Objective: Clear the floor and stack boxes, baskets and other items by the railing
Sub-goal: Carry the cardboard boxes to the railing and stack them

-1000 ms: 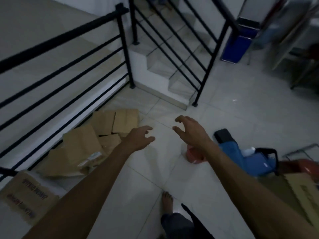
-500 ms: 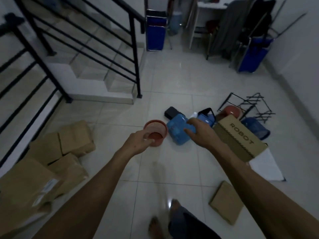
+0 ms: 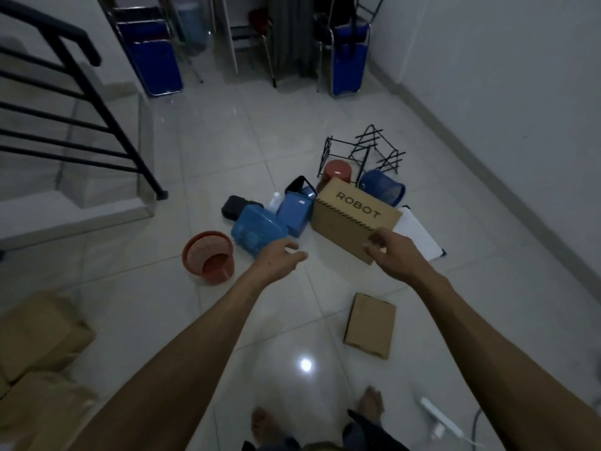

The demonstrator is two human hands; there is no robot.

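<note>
A cardboard box marked ROBOT (image 3: 348,219) lies on the tiled floor among a pile of items. My right hand (image 3: 395,255) reaches over its near right corner, fingers loosely curled, holding nothing. My left hand (image 3: 279,257) hovers empty in front of a blue plastic basket (image 3: 257,232). An orange basket (image 3: 208,257) lies tipped on its side to the left. A second blue basket with a black handle (image 3: 294,208), a red basket (image 3: 336,172) and a blue mesh bin (image 3: 383,187) lie behind. A flat cardboard box (image 3: 370,325) lies nearer me.
Several cardboard boxes (image 3: 39,333) sit at the lower left. The black stair railing (image 3: 81,92) rises at the left. A black wire rack (image 3: 364,154), a white sheet (image 3: 418,234), folded blue chairs (image 3: 156,66) and a white power strip (image 3: 442,419) are around. My bare feet (image 3: 370,403) show below.
My view has swung right from the railing and the boxes to the pile. Both hands have moved right; the right hand now hovers over the ROBOT box.
</note>
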